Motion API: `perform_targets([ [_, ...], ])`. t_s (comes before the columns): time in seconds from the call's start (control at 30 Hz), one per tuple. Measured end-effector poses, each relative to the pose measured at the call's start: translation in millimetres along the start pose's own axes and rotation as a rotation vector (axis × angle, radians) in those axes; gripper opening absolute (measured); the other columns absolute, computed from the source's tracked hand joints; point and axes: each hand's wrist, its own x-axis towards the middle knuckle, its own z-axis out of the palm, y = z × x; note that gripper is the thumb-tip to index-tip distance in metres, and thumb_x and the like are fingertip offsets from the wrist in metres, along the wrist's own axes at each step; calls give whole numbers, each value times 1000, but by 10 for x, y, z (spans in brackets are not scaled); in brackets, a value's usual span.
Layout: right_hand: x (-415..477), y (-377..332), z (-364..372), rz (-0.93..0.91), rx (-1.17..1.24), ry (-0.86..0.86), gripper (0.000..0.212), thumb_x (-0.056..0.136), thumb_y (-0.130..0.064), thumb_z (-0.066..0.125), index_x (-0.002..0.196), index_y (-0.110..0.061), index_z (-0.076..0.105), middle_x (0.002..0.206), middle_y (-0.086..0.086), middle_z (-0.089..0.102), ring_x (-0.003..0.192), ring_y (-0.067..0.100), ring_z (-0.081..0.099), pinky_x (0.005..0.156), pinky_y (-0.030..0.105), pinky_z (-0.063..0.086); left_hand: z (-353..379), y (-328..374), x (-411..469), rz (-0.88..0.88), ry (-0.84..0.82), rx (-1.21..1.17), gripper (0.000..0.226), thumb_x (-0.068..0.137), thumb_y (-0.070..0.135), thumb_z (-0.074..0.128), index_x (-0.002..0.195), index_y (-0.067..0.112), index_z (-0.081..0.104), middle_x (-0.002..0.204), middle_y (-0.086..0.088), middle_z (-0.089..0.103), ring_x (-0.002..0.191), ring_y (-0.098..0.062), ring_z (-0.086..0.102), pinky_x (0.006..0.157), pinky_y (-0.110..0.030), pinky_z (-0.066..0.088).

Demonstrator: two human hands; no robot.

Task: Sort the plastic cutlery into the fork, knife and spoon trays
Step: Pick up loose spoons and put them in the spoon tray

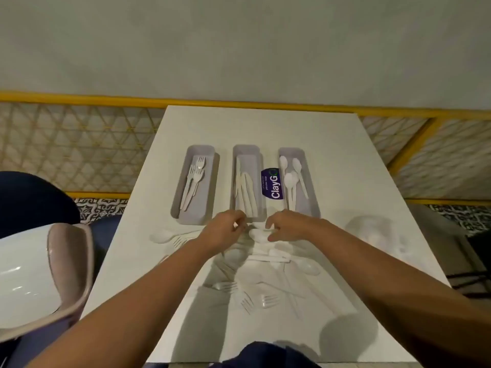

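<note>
White plastic cutlery lies heaped mid-table, toward the near edge. The left hand and right hand curl over its far end, beside the knife tray. Whether either grips a piece is unclear.

Matt white table, glossy plastic cutlery.

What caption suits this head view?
The left hand and right hand meet at loose plastic cutlery before the fork tray, knife tray and spoon tray.
</note>
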Motion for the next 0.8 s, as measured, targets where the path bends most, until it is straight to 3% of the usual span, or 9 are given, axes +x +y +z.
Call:
perform_targets([
  [0.17,29,116,274,57,-6,123,35,90,-17,59,124,-9,55,122,13,57,110,27,55,77,22,36,180,-227,-85,10,-47,134,26,87,29,61,104,9,64,103,-7,59,93,-21,51,79,-27,40],
  [0.37,51,169,452,47,-73,254,32,90,-17,58,121,-9,54,124,9,52,112,26,51,90,32,43,240,-315,-138,-14,-98,319,39,78,41,67,107,15,59,106,-2,52,94,-18,40,85,-30,40],
  [0.5,74,177,501,76,-132,245,27,91,-17,56,117,-9,56,123,8,52,109,26,54,86,32,44,256,-321,-180,-23,-108,396,32,82,30,62,112,17,58,111,-3,52,92,-17,37,84,-29,39],
  [0.63,90,168,543,90,-143,253,23,93,-14,52,115,-8,55,121,8,52,106,26,55,79,31,42,298,-327,-208,-73,-86,384,28,88,22,53,115,16,57,115,-4,54,106,-23,46,86,-29,39],
  [0.8,88,134,544,77,-171,286,23,93,-10,52,115,-5,54,120,11,55,113,26,52,85,32,44,320,-324,-206,-69,-40,380,24,92,18,47,111,18,62,112,-3,57,104,-23,47,79,-27,36],
])
